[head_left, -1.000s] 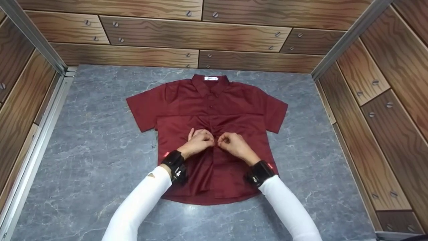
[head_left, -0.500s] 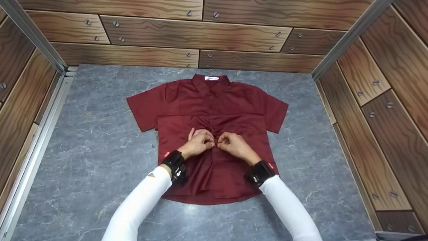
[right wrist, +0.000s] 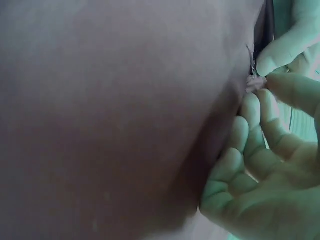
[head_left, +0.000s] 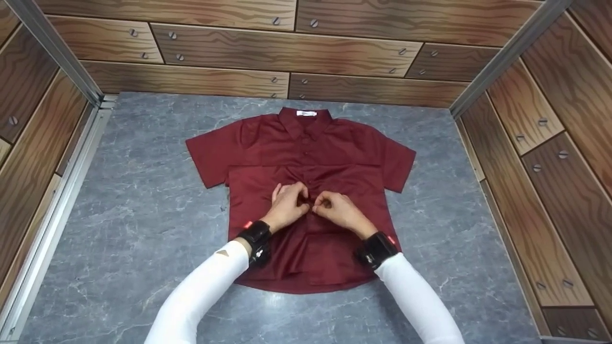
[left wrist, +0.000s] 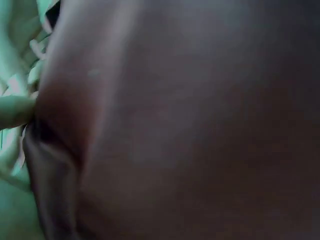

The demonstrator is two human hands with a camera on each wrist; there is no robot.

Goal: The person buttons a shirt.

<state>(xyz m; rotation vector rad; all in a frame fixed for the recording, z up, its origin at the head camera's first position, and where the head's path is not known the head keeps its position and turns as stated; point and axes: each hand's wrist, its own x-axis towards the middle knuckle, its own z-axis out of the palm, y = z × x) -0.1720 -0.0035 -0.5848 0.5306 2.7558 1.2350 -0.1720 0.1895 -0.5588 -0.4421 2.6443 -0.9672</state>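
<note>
A dark red short-sleeved shirt (head_left: 267, 148) lies front up on the grey surface, collar at the far side, a fold line across its chest. My left hand (head_left: 287, 205) holds the front opening at mid-shirt, its index finger arched above the thumb. Facing it, my right hand (head_left: 339, 210) pinches the same opening between thumb and index finger. The right wrist view shows a small pale bit (right wrist: 256, 84) at the cloth's edge between the fingertips; whether it is a button is unclear. Cloth fills most of the left wrist view, with a finger (left wrist: 15, 111) against its edge.
Marbled grey tabletop (head_left: 143, 191) surrounds the shirt. Wood-patterned panels (head_left: 287, 48) stand at the back and both sides, with metal rails (head_left: 62, 52) at the corners. Each wrist wears a black strap with a camera (head_left: 377, 248).
The left index finger has lifted and arched, widening the gap to the thumb. My right hand keeps its pinch almost unmoved. The head view has shifted slightly.
</note>
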